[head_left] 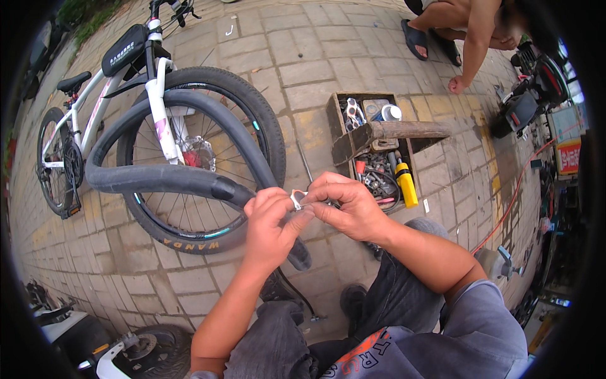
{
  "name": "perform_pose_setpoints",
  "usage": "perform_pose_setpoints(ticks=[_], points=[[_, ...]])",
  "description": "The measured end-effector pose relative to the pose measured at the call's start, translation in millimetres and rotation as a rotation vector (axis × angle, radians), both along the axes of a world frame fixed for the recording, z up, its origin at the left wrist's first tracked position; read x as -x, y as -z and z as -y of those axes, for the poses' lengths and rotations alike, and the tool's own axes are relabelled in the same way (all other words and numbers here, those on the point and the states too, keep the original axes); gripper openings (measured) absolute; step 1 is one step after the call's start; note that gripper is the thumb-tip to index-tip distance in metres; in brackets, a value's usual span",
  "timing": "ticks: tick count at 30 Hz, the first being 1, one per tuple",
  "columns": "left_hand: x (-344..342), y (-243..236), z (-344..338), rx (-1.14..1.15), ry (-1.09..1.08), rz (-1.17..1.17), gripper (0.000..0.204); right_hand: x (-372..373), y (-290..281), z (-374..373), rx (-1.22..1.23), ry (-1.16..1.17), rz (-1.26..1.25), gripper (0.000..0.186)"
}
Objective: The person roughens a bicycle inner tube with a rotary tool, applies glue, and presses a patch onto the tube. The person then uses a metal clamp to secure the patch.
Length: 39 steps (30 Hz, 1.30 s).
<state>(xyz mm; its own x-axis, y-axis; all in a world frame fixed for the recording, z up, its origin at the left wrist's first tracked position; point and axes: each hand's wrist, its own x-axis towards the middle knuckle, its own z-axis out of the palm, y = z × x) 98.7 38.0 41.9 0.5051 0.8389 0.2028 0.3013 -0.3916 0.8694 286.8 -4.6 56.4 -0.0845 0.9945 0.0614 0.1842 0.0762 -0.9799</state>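
Just above my knees, both hands pinch a small piece with a white film and an orange edge (297, 198), which looks like a tube patch. My left hand (270, 221) is closed on it with thumb and fingers. From the other side, my right hand (348, 205) grips it between thumb and fingertips. A black inner tube (148, 179) loops over the bicycle's front wheel and passes beneath my left hand. A darker band (228, 189) shows on the tube close to that hand. One end of the loop (299, 255) hangs below my wrists.
The white bicycle (95, 121) stands at the left. A wooden toolbox (341, 150), with tools and a yellow bottle (406, 184), sits ahead. Another person's hand (456, 84) is at the upper right. A red hose (519, 188) crosses the paving; a wheel (154, 354) lies lower left.
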Motion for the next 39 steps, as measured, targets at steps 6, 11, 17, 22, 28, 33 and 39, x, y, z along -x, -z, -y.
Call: perform_pose_setpoints(ticks=[6,11,17,22,28,33,39], points=[[4,7,1,0.02,0.04,0.047,0.016,0,0,0,0.422,0.006,-0.389,0.015],[4,6,0,0.026,0.07,0.059,0.015,7,9,2,0.557,0.17,-0.648,0.015],[3,4,-1,0.045,0.075,0.08,0.017,8,9,-2,0.585,0.251,-0.807,0.013],[5,8,-2,0.104,0.077,0.127,0.013,8,8,-6,0.551,0.315,-0.838,0.011],[7,9,-2,0.093,0.072,0.131,0.013,-2,7,-15,0.531,0.469,-0.869,0.011],[20,12,0,-0.021,0.133,0.058,0.014,-32,15,-21,0.462,0.475,-0.79,0.01],[14,11,-2,-0.11,0.155,0.058,0.009,-23,17,-22,0.532,0.495,-0.745,0.009]])
